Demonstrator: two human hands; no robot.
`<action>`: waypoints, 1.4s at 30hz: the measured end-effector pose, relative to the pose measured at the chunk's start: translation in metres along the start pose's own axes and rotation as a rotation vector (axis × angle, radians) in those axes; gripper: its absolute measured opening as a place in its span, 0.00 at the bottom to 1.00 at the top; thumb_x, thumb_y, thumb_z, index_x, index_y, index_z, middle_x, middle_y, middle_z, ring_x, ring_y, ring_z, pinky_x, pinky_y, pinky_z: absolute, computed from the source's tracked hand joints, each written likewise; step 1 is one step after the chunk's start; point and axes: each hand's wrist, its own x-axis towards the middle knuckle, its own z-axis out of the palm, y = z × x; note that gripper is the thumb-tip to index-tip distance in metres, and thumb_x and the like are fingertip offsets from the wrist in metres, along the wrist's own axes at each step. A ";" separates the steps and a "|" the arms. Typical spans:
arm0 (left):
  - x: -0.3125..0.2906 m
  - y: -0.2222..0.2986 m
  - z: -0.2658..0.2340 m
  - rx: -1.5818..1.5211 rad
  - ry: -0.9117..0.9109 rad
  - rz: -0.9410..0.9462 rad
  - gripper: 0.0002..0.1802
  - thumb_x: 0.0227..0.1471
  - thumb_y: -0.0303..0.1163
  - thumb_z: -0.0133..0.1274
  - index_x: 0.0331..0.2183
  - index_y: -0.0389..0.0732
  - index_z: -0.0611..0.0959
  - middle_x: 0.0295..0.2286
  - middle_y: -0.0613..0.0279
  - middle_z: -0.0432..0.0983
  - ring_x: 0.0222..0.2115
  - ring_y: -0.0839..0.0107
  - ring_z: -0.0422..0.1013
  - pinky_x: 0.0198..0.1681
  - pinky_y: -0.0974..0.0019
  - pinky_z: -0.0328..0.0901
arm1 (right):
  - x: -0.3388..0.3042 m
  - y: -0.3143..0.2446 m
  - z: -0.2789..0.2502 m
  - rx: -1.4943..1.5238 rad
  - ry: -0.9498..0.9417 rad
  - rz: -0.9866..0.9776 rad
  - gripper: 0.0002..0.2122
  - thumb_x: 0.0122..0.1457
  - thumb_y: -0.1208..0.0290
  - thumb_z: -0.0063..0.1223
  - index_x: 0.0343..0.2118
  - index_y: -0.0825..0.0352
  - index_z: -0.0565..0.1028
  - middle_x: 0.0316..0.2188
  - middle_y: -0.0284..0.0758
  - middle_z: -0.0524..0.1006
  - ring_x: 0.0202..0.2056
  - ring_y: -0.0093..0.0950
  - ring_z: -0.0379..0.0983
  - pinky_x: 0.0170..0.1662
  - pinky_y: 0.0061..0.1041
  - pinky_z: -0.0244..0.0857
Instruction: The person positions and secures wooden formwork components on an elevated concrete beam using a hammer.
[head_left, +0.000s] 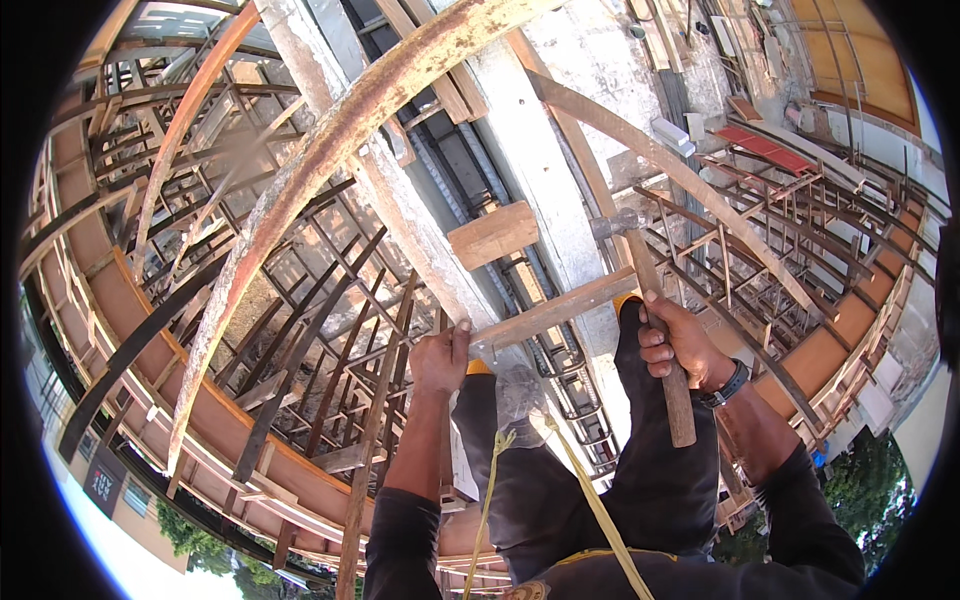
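A hammer (679, 412) with a wooden handle and a metal head is gripped in my right hand (680, 335); its head hovers near the right end of a short wooden strip (565, 308). That strip lies across two long pale boards, bridging the channel between them. Fingers curled and thumb up, my left hand (438, 358) is closed beside the strip's left end; anything pinched in it is too small or hidden to name. A loose wooden block (493, 235) spans the channel farther ahead. Steel reinforcing bars (535, 330) run down inside the channel.
A rusty, curved metal bar (330, 140) crosses high in front. Timber props and beams (310, 330) spread below on the left, more scaffolding (800, 240) on the right. Yellow cords (590, 480) and a clear plastic bag (522, 395) hang between my legs.
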 end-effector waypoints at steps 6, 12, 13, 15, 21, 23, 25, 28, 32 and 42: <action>0.016 0.026 -0.004 -0.379 0.623 0.081 0.23 0.62 0.47 0.51 0.50 0.39 0.76 0.45 0.45 0.74 0.44 0.47 0.71 0.47 0.49 0.65 | 0.004 0.010 -0.001 -0.038 0.026 -0.073 0.18 0.65 0.46 0.50 0.34 0.57 0.63 0.18 0.23 0.58 0.15 0.15 0.54 0.16 0.19 0.51; 0.060 0.083 -0.062 0.180 0.551 0.531 0.30 0.50 0.44 0.65 0.52 0.44 0.76 0.48 0.55 0.71 0.48 0.52 0.65 0.57 0.45 0.52 | 0.005 0.017 0.005 -0.058 0.049 -0.139 0.19 0.65 0.46 0.50 0.35 0.57 0.63 0.17 0.23 0.60 0.15 0.16 0.55 0.17 0.21 0.53; 0.060 0.081 -0.062 0.146 0.441 0.511 0.32 0.47 0.42 0.67 0.52 0.44 0.76 0.48 0.57 0.72 0.48 0.53 0.66 0.57 0.46 0.52 | 0.005 0.018 0.003 -0.062 0.049 -0.137 0.19 0.65 0.46 0.50 0.35 0.57 0.63 0.17 0.23 0.60 0.15 0.16 0.55 0.17 0.21 0.53; 0.057 0.076 -0.056 0.071 0.349 0.517 0.32 0.42 0.37 0.70 0.50 0.44 0.77 0.46 0.58 0.73 0.48 0.56 0.67 0.55 0.49 0.56 | 0.007 0.020 0.000 -0.051 0.043 -0.142 0.18 0.65 0.46 0.49 0.35 0.57 0.63 0.18 0.24 0.61 0.15 0.17 0.56 0.17 0.22 0.54; 0.044 0.059 -0.029 0.137 0.329 0.704 0.32 0.35 0.27 0.70 0.47 0.45 0.77 0.43 0.57 0.73 0.45 0.55 0.69 0.49 0.51 0.61 | 0.010 0.025 0.002 -0.005 0.035 -0.160 0.17 0.66 0.48 0.48 0.36 0.58 0.63 0.19 0.25 0.62 0.16 0.17 0.57 0.17 0.22 0.55; 0.041 0.059 -0.020 0.066 0.345 0.679 0.33 0.34 0.26 0.70 0.46 0.45 0.77 0.43 0.57 0.73 0.45 0.55 0.69 0.49 0.51 0.61 | 0.011 0.024 0.003 -0.007 0.037 -0.161 0.17 0.67 0.49 0.48 0.36 0.58 0.63 0.19 0.25 0.61 0.16 0.17 0.57 0.17 0.21 0.55; 0.037 0.060 -0.016 -0.006 0.353 0.651 0.33 0.32 0.26 0.69 0.45 0.46 0.77 0.42 0.57 0.73 0.45 0.54 0.69 0.50 0.51 0.60 | 0.009 0.026 0.004 -0.004 0.042 -0.156 0.17 0.67 0.49 0.48 0.36 0.58 0.63 0.19 0.25 0.61 0.16 0.17 0.57 0.17 0.21 0.55; 0.036 0.060 -0.014 0.121 0.287 0.688 0.33 0.32 0.27 0.70 0.45 0.45 0.76 0.42 0.58 0.73 0.45 0.55 0.69 0.50 0.50 0.60 | 0.010 0.025 0.007 -0.003 0.049 -0.163 0.17 0.67 0.49 0.48 0.36 0.58 0.63 0.19 0.24 0.61 0.16 0.17 0.57 0.17 0.21 0.55; 0.035 0.052 -0.023 0.056 0.306 0.712 0.32 0.42 0.39 0.67 0.50 0.43 0.74 0.44 0.55 0.70 0.47 0.58 0.67 0.52 0.52 0.58 | 0.006 0.022 0.008 -0.104 0.120 -0.226 0.16 0.66 0.51 0.51 0.37 0.60 0.64 0.19 0.25 0.62 0.16 0.17 0.60 0.17 0.21 0.59; 0.099 0.030 -0.004 -1.635 0.220 -0.227 0.31 0.68 0.52 0.32 0.58 0.41 0.70 0.54 0.60 0.71 0.55 0.65 0.66 0.61 0.62 0.59 | 0.123 -0.089 0.036 -0.356 0.307 -0.827 0.10 0.63 0.66 0.56 0.39 0.65 0.68 0.22 0.29 0.71 0.21 0.20 0.70 0.25 0.22 0.70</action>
